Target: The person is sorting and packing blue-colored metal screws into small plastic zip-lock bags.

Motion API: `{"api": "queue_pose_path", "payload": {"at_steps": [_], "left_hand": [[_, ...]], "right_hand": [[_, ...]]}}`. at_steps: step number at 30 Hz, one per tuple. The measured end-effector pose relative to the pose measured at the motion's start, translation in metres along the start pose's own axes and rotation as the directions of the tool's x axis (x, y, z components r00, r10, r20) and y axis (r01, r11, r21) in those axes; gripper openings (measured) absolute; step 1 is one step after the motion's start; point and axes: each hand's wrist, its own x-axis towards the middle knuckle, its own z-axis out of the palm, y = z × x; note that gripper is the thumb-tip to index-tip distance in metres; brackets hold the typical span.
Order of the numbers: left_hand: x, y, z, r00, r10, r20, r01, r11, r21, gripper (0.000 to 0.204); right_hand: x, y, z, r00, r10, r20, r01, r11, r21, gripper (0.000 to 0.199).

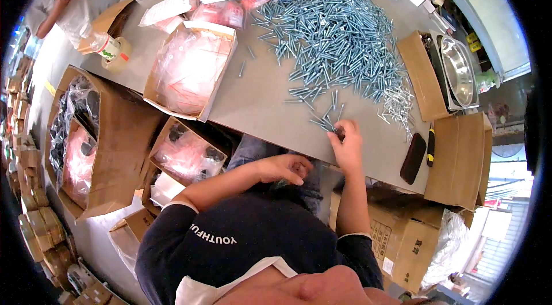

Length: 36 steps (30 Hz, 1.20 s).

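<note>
1. Grey table (261, 106): blue-silver screws (339, 34) heaped toward far side.
2. Right hand (349, 143): fingers curled at loose screws (323, 125) by near edge; pinch cannot be told.
3. Left hand (284, 168): fingers curled, contents unclear.
4. Room, left: open cartons (123, 158); person (72, 14) beyond.

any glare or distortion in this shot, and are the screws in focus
Head view: straight edges bow near the black rim; bright glare washes out the boxed plastic bags and glints off the metal bowl; the screw pile looks fairly crisp.
</note>
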Motion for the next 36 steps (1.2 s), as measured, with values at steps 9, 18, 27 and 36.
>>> {"api": "queue_pose_path", "payload": {"at_steps": [9, 18, 27, 36], "left_hand": [[0.005, 0.005, 0.006, 0.999, -0.031, -0.006, 0.030, 0.991, -0.130, 0.060], [0.004, 0.010, 0.009, 0.998, -0.036, 0.049, 0.047, 0.970, -0.240, 0.059], [0.008, 0.013, 0.013, 0.997, -0.053, 0.052, 0.063, 0.974, -0.218, 0.056], [0.025, 0.005, 0.011, 0.986, -0.143, 0.087, 0.162, 0.946, -0.280, 0.060]], "right_hand": [[-0.001, 0.007, -0.003, 0.997, -0.072, 0.006, 0.073, 0.997, -0.004, 0.016], [-0.009, 0.000, -0.013, 0.990, -0.127, -0.054, 0.122, 0.989, -0.080, 0.019], [-0.016, 0.017, -0.022, 0.989, -0.144, -0.031, 0.137, 0.975, -0.175, 0.023], [-0.034, 0.018, -0.030, 0.954, -0.293, 0.061, 0.299, 0.943, -0.147, 0.026]]}}
